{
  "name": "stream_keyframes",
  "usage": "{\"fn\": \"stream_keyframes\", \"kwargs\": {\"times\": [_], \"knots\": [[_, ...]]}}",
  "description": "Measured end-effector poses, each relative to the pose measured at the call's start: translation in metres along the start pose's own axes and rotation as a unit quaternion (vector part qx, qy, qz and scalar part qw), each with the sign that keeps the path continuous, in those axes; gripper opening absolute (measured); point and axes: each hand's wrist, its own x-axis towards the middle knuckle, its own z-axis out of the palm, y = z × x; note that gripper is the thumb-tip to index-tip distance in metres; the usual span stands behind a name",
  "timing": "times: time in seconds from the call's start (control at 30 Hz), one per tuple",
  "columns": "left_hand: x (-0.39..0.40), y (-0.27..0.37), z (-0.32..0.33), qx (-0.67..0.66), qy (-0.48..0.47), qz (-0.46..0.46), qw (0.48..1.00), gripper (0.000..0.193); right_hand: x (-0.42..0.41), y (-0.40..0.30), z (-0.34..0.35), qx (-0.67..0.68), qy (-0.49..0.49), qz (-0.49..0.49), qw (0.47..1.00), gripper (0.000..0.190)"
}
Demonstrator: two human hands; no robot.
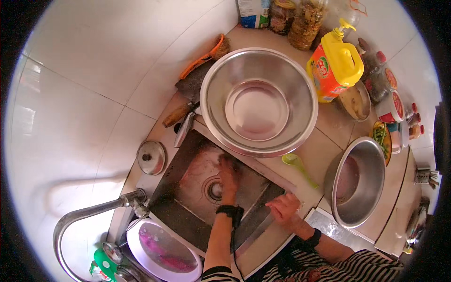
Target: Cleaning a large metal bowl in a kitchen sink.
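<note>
My left hand (228, 176) reaches down into the dark metal sink (253, 215), just beside its round drain (215, 189). Its fingers point toward the sink's far wall and are blurred, so whether they hold anything is unclear. My right hand (284, 208) is at the sink's right edge, its fingers curled; no held object shows. Beyond the sink stands a large steel basin (259, 109). A green plastic spoon (300, 170) lies on the counter between that basin and a smaller, tilted steel basin (356, 183) on the right.
A curved faucet (91, 208) rises left of the sink, above a purple-rimmed tub (165, 245) with pink contents. A metal lid (152, 157) and a cleaver (184, 129) lie along the sink's left rim. A yellow pump jug (333, 67) and several jars line the back.
</note>
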Motion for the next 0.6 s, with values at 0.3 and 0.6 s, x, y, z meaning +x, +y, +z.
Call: {"fn": "stream_keyframes", "kwargs": {"times": [0.3, 0.6], "knots": [[-0.085, 0.034, 0.022, -0.098, -0.231, 0.155, 0.956, 0.027, 0.005, -0.012, 0.003, 0.02, -0.029, -0.014, 0.999, 0.015], [0.053, -0.015, -0.05, 0.098, -0.075, 0.043, 0.991, 0.033, -0.001, -0.002, 0.003, -0.001, -0.002, -0.002, 1.0, 0.014]]}}
